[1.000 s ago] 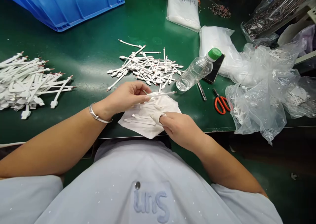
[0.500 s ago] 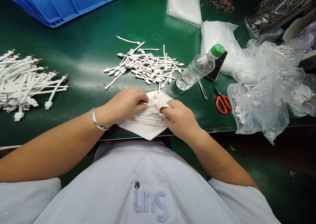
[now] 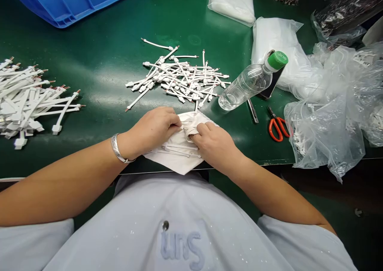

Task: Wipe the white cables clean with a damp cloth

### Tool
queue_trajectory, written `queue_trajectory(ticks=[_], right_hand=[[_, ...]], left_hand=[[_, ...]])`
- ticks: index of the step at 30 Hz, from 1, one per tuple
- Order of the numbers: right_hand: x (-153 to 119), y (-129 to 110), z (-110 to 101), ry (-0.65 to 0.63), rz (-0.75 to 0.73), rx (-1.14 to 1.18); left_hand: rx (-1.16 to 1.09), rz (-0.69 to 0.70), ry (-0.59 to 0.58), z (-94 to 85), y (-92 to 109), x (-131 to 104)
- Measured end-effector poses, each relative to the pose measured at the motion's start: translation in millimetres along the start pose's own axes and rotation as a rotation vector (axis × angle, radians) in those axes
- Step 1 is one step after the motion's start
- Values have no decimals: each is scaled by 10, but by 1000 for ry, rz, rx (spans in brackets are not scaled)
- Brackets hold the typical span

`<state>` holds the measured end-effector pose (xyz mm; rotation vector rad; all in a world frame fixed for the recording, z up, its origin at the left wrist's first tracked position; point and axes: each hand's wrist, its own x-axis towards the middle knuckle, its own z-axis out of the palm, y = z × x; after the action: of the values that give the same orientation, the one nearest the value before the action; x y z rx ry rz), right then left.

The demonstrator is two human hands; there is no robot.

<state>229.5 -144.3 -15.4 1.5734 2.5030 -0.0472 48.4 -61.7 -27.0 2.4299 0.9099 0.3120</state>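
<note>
A white cloth [image 3: 182, 165] lies at the front edge of the green table, with several thin white cables [image 3: 179, 149] on it. My right hand [image 3: 214, 145] is closed on a bunched, rolled part of this cloth. On the cloth's left side rests my left hand [image 3: 155, 129], its fingers curled together at the tips; what they pinch is too small to make out. Just beyond the hands is a loose pile of short white cables with connectors [image 3: 182, 77].
A bigger cable pile [image 3: 26, 99] is at the left, a blue bin [image 3: 68, 2] behind it. Right of centre: a water bottle [image 3: 245, 85], a phone [image 3: 273, 83], a metal tool [image 3: 253, 111], orange-handled cutters [image 3: 278, 128] and clear plastic bags [image 3: 329, 131].
My right hand has turned over the bunched cloth and its fingers now lie on top of it. The left hand has barely moved. The view has shifted slightly.
</note>
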Motion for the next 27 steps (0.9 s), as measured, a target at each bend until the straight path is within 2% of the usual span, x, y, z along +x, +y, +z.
queue_trajectory(ticks=[8, 16, 23, 27], right_hand=[[114, -111, -24, -42, 29, -6], [-124, 189, -50, 24, 166, -73], [32, -91, -25, 44, 106, 42], [-87, 57, 4, 80, 212, -11]], left_hand=[[-39, 32, -51, -55, 9, 34], [-16, 40, -37, -35, -14, 42], [-14, 14, -72, -70, 35, 42], [-5, 8, -73, -81, 46, 43]])
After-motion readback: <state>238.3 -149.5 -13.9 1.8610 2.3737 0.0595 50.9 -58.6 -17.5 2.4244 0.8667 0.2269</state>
